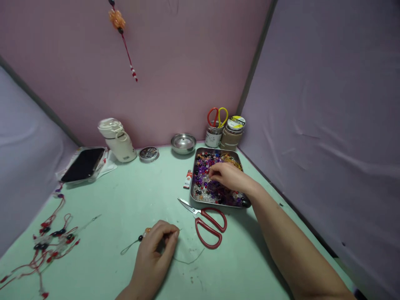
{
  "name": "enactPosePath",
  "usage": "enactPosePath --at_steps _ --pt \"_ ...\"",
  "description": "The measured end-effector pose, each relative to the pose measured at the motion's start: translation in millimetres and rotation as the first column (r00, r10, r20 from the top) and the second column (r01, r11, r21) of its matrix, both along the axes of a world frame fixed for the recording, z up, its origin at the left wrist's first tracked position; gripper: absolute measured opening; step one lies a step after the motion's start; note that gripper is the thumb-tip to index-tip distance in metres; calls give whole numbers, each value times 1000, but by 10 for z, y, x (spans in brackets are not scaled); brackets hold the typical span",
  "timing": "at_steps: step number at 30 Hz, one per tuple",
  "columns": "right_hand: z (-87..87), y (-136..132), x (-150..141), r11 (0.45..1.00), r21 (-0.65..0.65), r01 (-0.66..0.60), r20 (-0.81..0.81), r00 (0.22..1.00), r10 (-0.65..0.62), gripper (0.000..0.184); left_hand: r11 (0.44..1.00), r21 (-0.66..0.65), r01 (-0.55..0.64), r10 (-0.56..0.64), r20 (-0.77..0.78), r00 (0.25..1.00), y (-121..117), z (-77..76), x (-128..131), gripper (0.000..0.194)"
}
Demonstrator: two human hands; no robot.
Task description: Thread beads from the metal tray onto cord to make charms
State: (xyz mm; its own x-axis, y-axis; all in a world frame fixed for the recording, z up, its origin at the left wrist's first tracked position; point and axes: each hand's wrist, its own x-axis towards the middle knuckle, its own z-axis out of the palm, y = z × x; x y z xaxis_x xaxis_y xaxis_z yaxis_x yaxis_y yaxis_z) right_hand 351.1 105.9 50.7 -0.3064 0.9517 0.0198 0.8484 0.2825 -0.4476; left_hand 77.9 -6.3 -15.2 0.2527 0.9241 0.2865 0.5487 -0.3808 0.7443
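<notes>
Might jolt the steel tray (218, 204) at right of centre by catching its rim with the right hand (229, 175), scattering beads (201, 193), or let the beaded cord (140, 238) at lower centre unthread by loosening the left hand (156, 248), pinched closed thumb to forefinger, seemingly on the strand. Bunched nearly together among the beads at the right hand's fingers (216, 168), with no telling whether gripping one. Filled with purple, clear, black and red beads plus golden strands (231, 159) in the tray; hidden by ivory walls in the flask (122, 148), left of centre; crowded with red and yellow handles (213, 114) in the tin (214, 138), above the tray.
</notes>
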Motion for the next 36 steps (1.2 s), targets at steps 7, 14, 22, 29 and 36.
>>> enactPosePath --at_steps 7,14,22,29,36 --pt "-171 -5 -197 989 -21 -149 91 984 151 15 1000 19 1 0 -13 1000 -4 -6 -7 12" --pt "-245 21 -265 989 -38 -143 223 963 148 18 1000 13 24 -24 -29 999 -8 19 12 13" --pt "-231 -2 -350 991 -39 -124 259 957 130 17 999 7 36 -36 6 999 -1 21 12 13" --pt "-218 -33 -401 991 -21 -134 310 941 134 19 999 -17 47 -46 8 999 3 15 9 14" --pt "-31 -74 -262 995 92 -39 150 988 25 16 998 28 54 -54 29 998 7 42 41 14"
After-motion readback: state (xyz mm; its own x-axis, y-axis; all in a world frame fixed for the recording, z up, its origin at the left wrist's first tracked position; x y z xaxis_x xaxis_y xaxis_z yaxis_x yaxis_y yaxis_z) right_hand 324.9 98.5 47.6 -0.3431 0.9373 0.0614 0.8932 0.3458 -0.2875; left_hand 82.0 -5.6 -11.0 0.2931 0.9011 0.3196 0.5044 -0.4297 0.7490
